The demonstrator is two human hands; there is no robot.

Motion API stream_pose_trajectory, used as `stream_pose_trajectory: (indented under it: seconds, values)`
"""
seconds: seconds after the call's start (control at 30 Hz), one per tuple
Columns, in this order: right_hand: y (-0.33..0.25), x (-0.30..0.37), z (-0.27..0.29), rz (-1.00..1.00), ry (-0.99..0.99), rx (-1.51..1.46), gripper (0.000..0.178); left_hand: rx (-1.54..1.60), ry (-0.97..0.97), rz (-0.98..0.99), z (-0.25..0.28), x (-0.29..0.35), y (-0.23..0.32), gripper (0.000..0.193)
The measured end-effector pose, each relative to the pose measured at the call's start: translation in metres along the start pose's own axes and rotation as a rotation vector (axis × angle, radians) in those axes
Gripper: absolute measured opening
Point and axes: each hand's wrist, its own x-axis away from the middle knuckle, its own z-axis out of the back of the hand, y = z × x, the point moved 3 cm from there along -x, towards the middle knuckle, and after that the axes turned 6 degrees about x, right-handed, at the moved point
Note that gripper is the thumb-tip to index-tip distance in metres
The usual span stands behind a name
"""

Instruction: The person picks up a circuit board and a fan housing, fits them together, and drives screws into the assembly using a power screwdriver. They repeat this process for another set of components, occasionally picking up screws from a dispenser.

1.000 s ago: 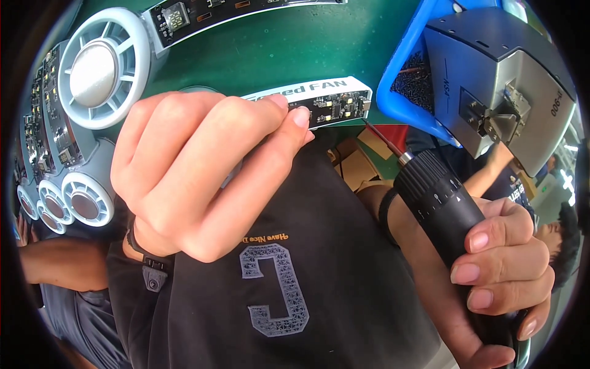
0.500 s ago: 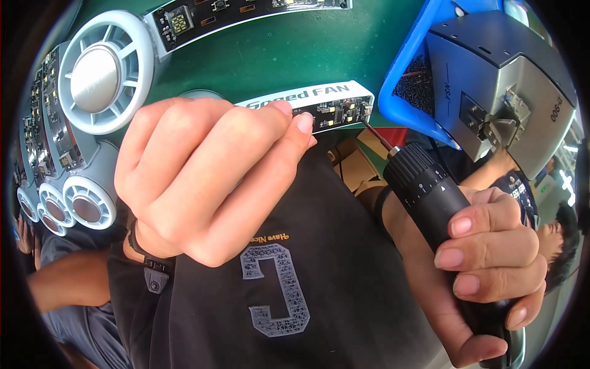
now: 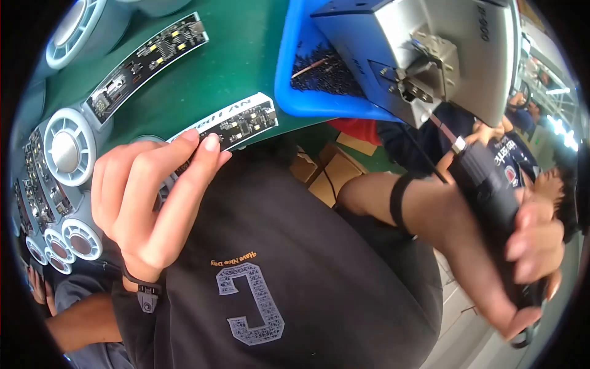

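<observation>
My left hand [image 3: 147,197] pinches a fan handle [image 3: 261,104] with a white side and an exposed black circuit board [image 3: 249,126]. Most of the rest of that piece is hidden behind the fingers. My right hand [image 3: 541,246], blurred by motion, is wrapped round a black electric screwdriver [image 3: 485,184]. Its bit reaches up to the front of a grey metal screw feeder [image 3: 479,49], close to the small mechanism [image 3: 424,74] there. Whether the bit carries a screw is too small to tell.
A blue tray [image 3: 284,92] holding many small dark screws [image 3: 335,77] sits under the feeder on the green table [image 3: 236,43]. Light blue fans [image 3: 64,147] with bared boards [image 3: 150,58] crowd the left. Other people [image 3: 498,141] are at the right and lower left.
My right hand has moved the screwdriver from the board's end up and right to the feeder. The view has shifted right; my left hand still grips the fan handle.
</observation>
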Motion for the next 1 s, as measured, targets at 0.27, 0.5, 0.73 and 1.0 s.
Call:
stream_pose_trajectory:
  seconds: [0.27,0.5,0.73,1.0]
  values:
    - [0.061,0.007,-0.013,-0.019,-0.104,0.016,0.042,-0.007,-0.026,-0.039,-0.004,-0.004,0.001,0.031]
    - [0.059,0.009,-0.041,-0.103,-0.222,-0.092,0.044,0.065,0.082,-0.005,0.004,0.016,0.000,0.049]
    - [0.009,0.023,-0.107,-0.210,-0.352,-0.318,0.047,0.353,0.338,0.170,-0.009,0.051,-0.024,0.067]
    - [0.009,0.020,-0.127,-0.206,-0.531,-0.262,0.051,0.523,0.658,0.154,-0.034,0.041,-0.027,0.049]
